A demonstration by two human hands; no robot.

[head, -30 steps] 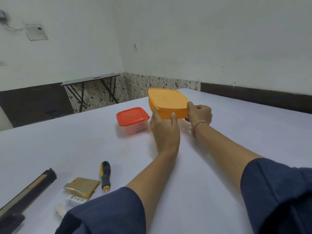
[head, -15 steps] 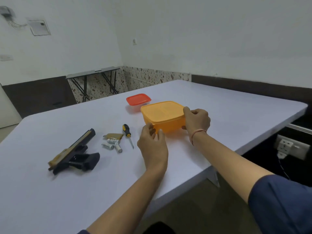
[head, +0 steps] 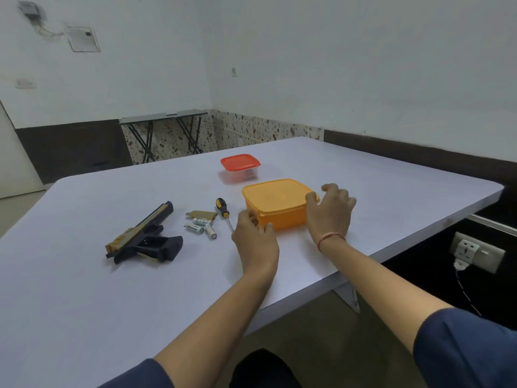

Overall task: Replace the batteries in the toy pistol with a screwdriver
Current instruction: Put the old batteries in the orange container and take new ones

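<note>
Your table (head: pixel 84 275) is a smooth, pale lavender slab with rounded corners. The room has white walls, a dark skirting band and speckled terrazzo. Between your hands sits a squarish matte orange plastic box (head: pixel 277 203), lid on. Your left hand (head: pixel 254 239) curls at its near corner (whether it pinches, I cannot tell). Your right hand (head: pixel 330 214), fingers spread and blurred, is at its right side. Left of your left hand lie a black-and-yellow screwdriver (head: pixel 223 212), three silvery AA batteries (head: pixel 201 226), a tan battery cover (head: pixel 201 214), then the black-and-tan toy pistol (head: pixel 142 239) on its side. Beyond your hands stands a clear red-lidded tub (head: pixel 240 163).
</note>
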